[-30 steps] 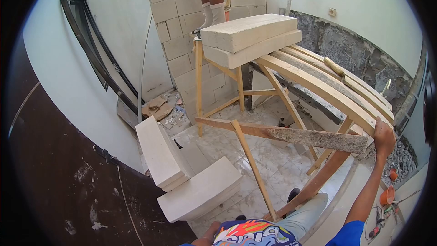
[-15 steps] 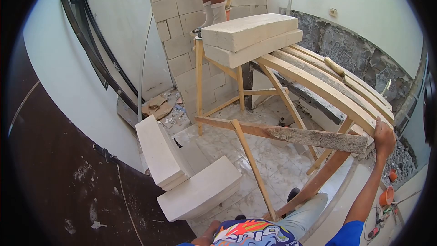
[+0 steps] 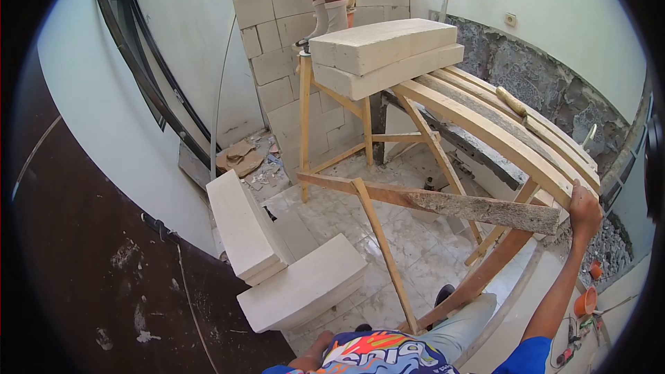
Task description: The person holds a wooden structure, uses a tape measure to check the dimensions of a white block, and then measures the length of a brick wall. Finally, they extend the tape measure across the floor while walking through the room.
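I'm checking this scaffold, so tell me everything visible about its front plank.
The front plank is long, pale, bare wood, appearing bowed in this view. It lies beside other planks, above wooden legs. Its far end disappears beneath two stacked white blocks; the right hand grips its near end. Its underside is mostly hidden.

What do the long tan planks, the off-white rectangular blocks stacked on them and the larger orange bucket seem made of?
Long tan planks: apparently bare, unpainted wood, by their straw colour and straight-cut edges.
Off-white rectangular blocks: matte and chalky, probably lightweight concrete, from the pale faces and crisp edges.
Larger orange bucket: likely smooth plastic, given its even colour; too small to confirm.
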`<state>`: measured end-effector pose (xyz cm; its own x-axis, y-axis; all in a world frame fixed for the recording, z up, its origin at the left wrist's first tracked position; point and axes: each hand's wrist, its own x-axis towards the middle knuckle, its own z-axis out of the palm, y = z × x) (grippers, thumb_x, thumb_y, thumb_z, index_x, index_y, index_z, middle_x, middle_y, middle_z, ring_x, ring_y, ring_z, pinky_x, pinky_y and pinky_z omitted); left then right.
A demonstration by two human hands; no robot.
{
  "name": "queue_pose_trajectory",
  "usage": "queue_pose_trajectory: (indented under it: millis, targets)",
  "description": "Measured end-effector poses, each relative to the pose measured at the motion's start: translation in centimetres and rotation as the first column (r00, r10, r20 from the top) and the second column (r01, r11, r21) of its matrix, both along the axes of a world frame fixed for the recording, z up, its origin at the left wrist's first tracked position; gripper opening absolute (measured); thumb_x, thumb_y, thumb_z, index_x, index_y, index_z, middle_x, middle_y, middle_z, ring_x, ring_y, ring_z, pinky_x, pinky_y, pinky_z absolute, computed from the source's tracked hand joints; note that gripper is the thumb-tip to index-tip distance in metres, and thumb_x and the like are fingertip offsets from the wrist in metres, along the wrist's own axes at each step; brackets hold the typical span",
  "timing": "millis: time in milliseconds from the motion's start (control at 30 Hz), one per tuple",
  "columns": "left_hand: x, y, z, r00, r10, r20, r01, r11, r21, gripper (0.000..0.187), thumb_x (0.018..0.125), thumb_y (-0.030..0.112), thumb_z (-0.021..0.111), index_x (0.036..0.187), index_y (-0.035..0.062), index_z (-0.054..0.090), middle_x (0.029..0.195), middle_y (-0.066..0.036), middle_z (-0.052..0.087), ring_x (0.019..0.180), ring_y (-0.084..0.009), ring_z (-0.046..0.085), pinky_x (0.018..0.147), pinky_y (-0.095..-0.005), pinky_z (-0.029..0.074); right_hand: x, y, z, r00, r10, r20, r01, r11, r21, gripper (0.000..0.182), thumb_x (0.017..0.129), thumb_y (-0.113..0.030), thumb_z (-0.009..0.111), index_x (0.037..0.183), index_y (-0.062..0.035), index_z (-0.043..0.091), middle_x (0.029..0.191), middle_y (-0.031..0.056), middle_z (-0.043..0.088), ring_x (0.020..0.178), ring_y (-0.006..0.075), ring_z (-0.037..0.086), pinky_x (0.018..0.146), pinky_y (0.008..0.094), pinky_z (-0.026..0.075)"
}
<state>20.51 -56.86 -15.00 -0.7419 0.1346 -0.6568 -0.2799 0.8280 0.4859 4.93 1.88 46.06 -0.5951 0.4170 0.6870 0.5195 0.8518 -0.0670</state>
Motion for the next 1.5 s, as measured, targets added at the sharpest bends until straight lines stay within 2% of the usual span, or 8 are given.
queue_pose_trajectory:
  millis: [300,500,867,967,1033,1233,1300,1500]
  targets:
    - [0.5,-1.0,-2.1,0.969,-0.231,-0.092,0.231,0.973,-0.010,0.047,0.080,0.046,0.054,0.089,0.0044,0.072,0.100,-0.023,0.067,0.100,-0.0409,0.064,0.084,-0.0462,0.051,0.1,-0.7,0.3,1.000,-0.009,0.014,0.009,1.000,0.001,0.049,0.099,-0.045,0.039,0.084,-0.0083,0.067,0.087,0.0144,0.068,0.081,0.0387,0.064,0.073,0.0482,0.050]
    - [1.2,-1.3,-2.6,0.977,-0.018,-0.214,0.047,0.990,0.134,0.044,0.076,0.045,0.060,0.088,0.0041,0.072,0.100,-0.025,0.066,0.098,-0.0408,0.064,0.083,-0.0465,0.051,0.2,-0.5,0.3,1.000,-0.014,0.006,0.014,1.000,0.008,0.050,0.099,-0.047,0.038,0.084,-0.0089,0.067,0.087,0.0143,0.068,0.081,0.0388,0.064,0.074,0.0491,0.050]
    - [1.5,-0.7,-2.9,0.971,0.025,-0.240,0.009,0.990,0.140,0.044,0.075,0.044,0.062,0.088,0.0035,0.072,0.098,-0.026,0.066,0.097,-0.0412,0.064,0.082,-0.0463,0.051,0.1,-0.6,0.3,0.999,-0.039,0.017,0.038,0.999,0.008,0.052,0.098,-0.050,0.038,0.085,-0.0102,0.069,0.086,0.0146,0.068,0.081,0.0388,0.065,0.073,0.0483,0.051]
    - [1.7,-0.5,-2.4,0.970,0.104,-0.218,-0.074,0.987,0.140,0.044,0.075,0.044,0.062,0.088,0.0034,0.072,0.098,-0.027,0.066,0.096,-0.0413,0.064,0.081,-0.0462,0.051,0.1,-0.9,0.3,0.998,-0.056,0.020,0.056,0.998,-0.016,0.052,0.098,-0.051,0.038,0.088,-0.0114,0.070,0.089,0.0146,0.069,0.084,0.0389,0.065,0.074,0.0481,0.051]
    - [1.4,-0.5,-0.8,0.997,0.075,-0.022,-0.072,0.991,0.109,0.043,0.074,0.042,0.064,0.090,0.0033,0.072,0.097,-0.027,0.066,0.096,-0.0417,0.065,0.082,-0.0464,0.052,0.1,-0.8,0.5,0.996,-0.060,0.060,0.063,0.997,-0.050,0.052,0.098,-0.053,0.036,0.094,-0.0130,0.070,0.092,0.0162,0.068,0.087,0.0399,0.064,0.076,0.0485,0.050]
    - [2.9,0.1,-0.3,0.982,0.187,0.023,-0.188,0.981,0.038,0.043,0.073,0.043,0.063,0.089,0.0034,0.072,0.097,-0.026,0.067,0.096,-0.0413,0.065,0.083,-0.0464,0.052,-0.5,-0.3,0.2,0.995,-0.083,0.048,0.086,0.994,-0.066,0.053,0.097,-0.055,0.037,0.094,-0.0139,0.071,0.090,0.0172,0.068,0.088,0.0406,0.064,0.076,0.0492,0.051]
    - [2.9,-0.2,-2.4,1.000,-0.017,-0.010,0.017,1.000,0.007,0.045,0.074,0.046,0.062,0.090,0.0045,0.072,0.100,-0.024,0.067,0.098,-0.0410,0.064,0.085,-0.0458,0.051,-0.4,-0.7,0.3,0.992,-0.119,0.044,0.120,0.992,-0.043,0.054,0.097,-0.056,0.037,0.092,-0.0136,0.071,0.089,0.0171,0.068,0.087,0.0409,0.064,0.076,0.0497,0.051]
    - [1.8,1.4,-1.6,0.991,-0.076,0.112,0.071,0.996,0.044,0.051,0.081,0.050,0.056,0.098,0.0051,0.071,0.110,-0.022,0.065,0.107,-0.0396,0.060,0.094,-0.0449,0.048,-0.5,-0.6,0.6,0.993,-0.109,0.042,0.111,0.993,-0.040,0.053,0.096,-0.054,0.040,0.089,-0.0122,0.071,0.086,0.0178,0.068,0.084,0.0420,0.065,0.075,0.0502,0.051]
